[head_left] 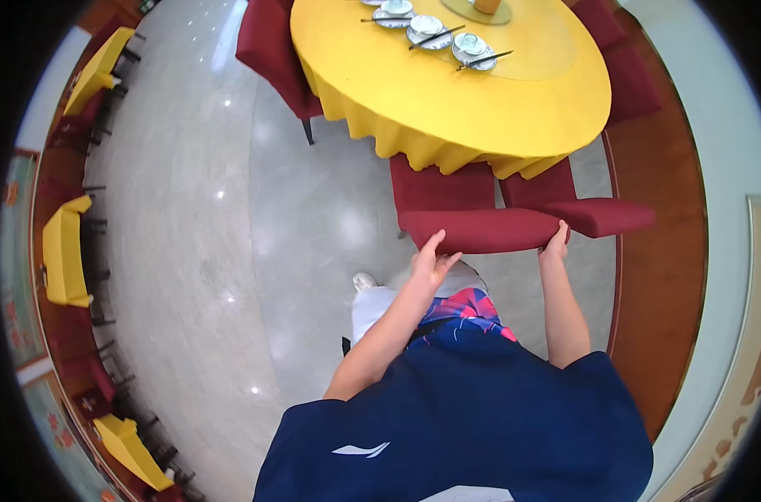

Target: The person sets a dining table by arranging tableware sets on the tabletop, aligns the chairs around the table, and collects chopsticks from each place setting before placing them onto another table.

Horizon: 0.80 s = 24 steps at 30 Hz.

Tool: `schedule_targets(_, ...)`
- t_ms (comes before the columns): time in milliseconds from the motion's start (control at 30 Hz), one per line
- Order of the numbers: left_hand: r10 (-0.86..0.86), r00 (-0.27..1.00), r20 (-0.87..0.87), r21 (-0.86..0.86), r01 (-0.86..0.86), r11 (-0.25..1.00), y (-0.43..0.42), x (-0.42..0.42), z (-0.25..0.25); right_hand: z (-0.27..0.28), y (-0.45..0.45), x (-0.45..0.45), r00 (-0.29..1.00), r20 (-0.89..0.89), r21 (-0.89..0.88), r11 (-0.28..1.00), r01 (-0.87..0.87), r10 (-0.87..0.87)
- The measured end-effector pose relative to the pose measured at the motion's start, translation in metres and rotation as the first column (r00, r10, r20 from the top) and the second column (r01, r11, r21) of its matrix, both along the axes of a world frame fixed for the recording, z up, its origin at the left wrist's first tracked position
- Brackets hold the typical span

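A chair (481, 230) in a dark red fabric cover stands in front of me, its seat partly beneath a round table's yellow cloth. My left hand (431, 263) is at the left part of its backrest, fingers reaching over the top edge and thumb apart behind it. At the right end of the same backrest, my right hand (554, 244) has its fingers curled over the corner. A second red chair (602, 216) stands close on the right, its backrest touching or nearly touching the first near my right hand.
The round table (456, 109) carries small plates with bowls (474, 52), dark chopsticks (484, 60) and a glass turntable. Another red chair (278, 58) stands at its left. A brown floor border and pale wall (732, 117) run along the right. Yellow-covered tables (68, 251) line the far left.
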<state>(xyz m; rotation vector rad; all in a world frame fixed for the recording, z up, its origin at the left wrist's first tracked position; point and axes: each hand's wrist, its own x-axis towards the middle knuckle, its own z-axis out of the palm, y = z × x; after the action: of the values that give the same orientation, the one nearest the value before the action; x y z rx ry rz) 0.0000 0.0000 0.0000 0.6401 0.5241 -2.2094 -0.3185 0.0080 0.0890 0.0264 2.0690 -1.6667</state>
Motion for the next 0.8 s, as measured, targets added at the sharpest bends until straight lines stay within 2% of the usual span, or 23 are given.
schedule_targets(67,-0.008,0.996,0.090,-0.058,0.014,0.998,0.019,-0.003,-0.012,-0.029,0.015,-0.028,0.958,-0.242,-0.033,0.988,0.151,-0.154)
schedule_targets(100,-0.043,0.964,0.263,-0.026,0.051,0.998,0.009,0.122,-0.029,-0.095,-0.002,0.096,0.981,-0.075,0.023,0.983,0.181,-0.179)
schedule_targets(133,-0.108,0.911,0.398,-0.039,0.134,0.990,0.023,0.188,-0.032,-0.122,0.002,0.170,0.953,-0.149,0.356,0.885,0.301,-0.264)
schedule_targets(167,-0.153,0.885,0.439,-0.091,0.214,0.973,0.015,0.198,-0.032,-0.115,-0.010,0.190,0.903,-0.324,0.581,0.694,0.425,-0.282)
schedule_targets(233,-0.302,0.839,0.452,-0.047,0.360,0.932,-0.006,0.220,-0.028,-0.119,-0.016,0.215,0.896,-0.331,0.588,0.677,0.442,-0.297)
schedule_targets(300,-0.429,0.761,0.487,0.002,0.490,0.871,-0.021,0.218,-0.021,-0.117,-0.013,0.209,0.899,-0.368,0.561,0.715,0.417,-0.236)
schedule_targets(333,-0.448,0.745,0.494,0.015,0.507,0.862,-0.027,0.220,-0.021,-0.113,-0.013,0.207,0.900,-0.374,0.582,0.699,0.416,-0.225)
schedule_targets(400,-0.592,0.719,0.365,-0.068,0.655,0.753,-0.039,0.230,-0.022,-0.120,-0.010,0.205,0.867,-0.440,0.564,0.678,0.471,-0.235)
schedule_targets(433,-0.614,0.692,0.381,-0.045,0.677,0.735,-0.048,0.244,-0.017,-0.127,-0.008,0.207,0.850,-0.461,0.533,0.687,0.495,-0.255)
schedule_targets(500,-0.877,0.407,0.258,-0.107,0.914,0.392,-0.093,0.260,-0.010,-0.131,-0.005,0.211,0.823,-0.478,0.393,0.763,0.514,-0.308)
schedule_targets(533,-0.931,0.254,0.261,-0.123,0.966,0.229,-0.114,0.269,-0.029,-0.128,-0.013,0.210,0.802,-0.513,0.432,0.715,0.549,-0.306)
schedule_targets(567,-0.883,0.226,0.411,-0.151,0.972,0.178,-0.131,0.281,-0.047,-0.126,-0.010,0.215,0.784,-0.544,0.480,0.656,0.582,-0.298)
schedule_targets(633,-0.781,0.193,0.593,-0.086,0.981,0.176,-0.189,0.303,-0.064,-0.120,-0.019,0.223,0.782,-0.526,0.490,0.632,0.600,-0.334)
schedule_targets(700,-0.774,0.254,0.581,-0.072,0.962,0.262,-0.255,0.326,-0.086,-0.120,-0.017,0.239,0.793,-0.596,0.593,0.599,0.539,-0.123)
schedule_targets(733,-0.735,0.296,0.610,-0.098,0.949,0.301,-0.288,0.332,-0.086,-0.119,-0.020,0.250,0.792,-0.591,0.592,0.584,0.555,-0.154)
schedule_targets(800,-0.637,0.386,0.667,-0.132,0.903,0.409,-0.350,0.345,-0.083,-0.105,-0.033,0.274,0.821,-0.570,0.694,0.512,0.505,-0.038)
